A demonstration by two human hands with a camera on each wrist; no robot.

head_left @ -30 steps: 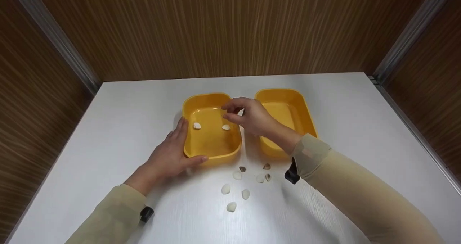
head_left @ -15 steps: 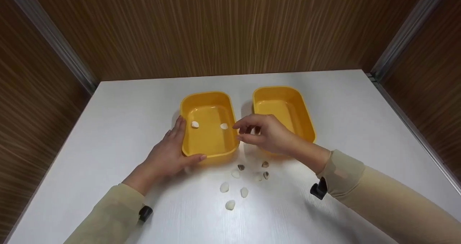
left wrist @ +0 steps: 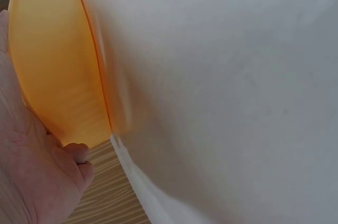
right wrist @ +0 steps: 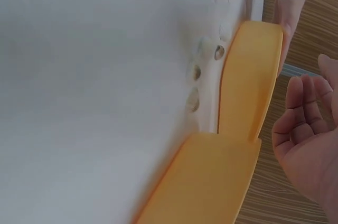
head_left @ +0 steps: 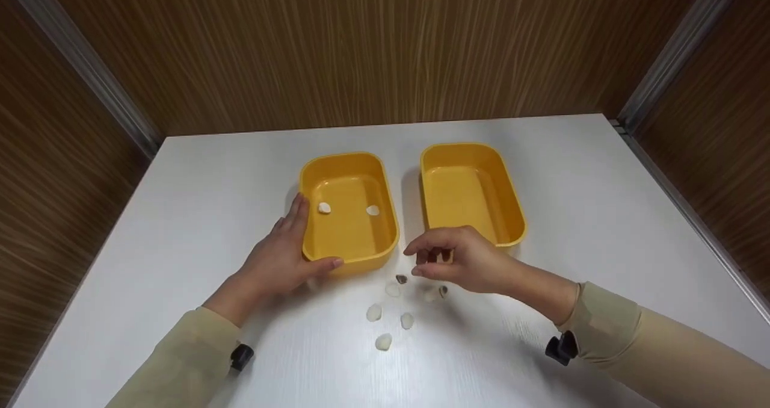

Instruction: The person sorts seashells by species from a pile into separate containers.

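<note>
My left hand rests against the near left corner of the left yellow tray. Its fingers lie along the tray's left side and the thumb touches the front rim. Inside that tray lie a white seashell and a second white seashell. In front of the right yellow tray hovers my right hand, its fingers loosely bent and the thumb apart from the index finger. No held thing shows in the right wrist view. Below its fingertips on the table is a small brown seashell.
Several white seashells and another brown seashell are scattered on the white table in front of the trays. A wood-grain panel stands behind the table, with more panels at both sides.
My right hand has moved from over the left tray's right rim, down and toward me, to just above the shells on the table. My left hand stays at the left tray.
</note>
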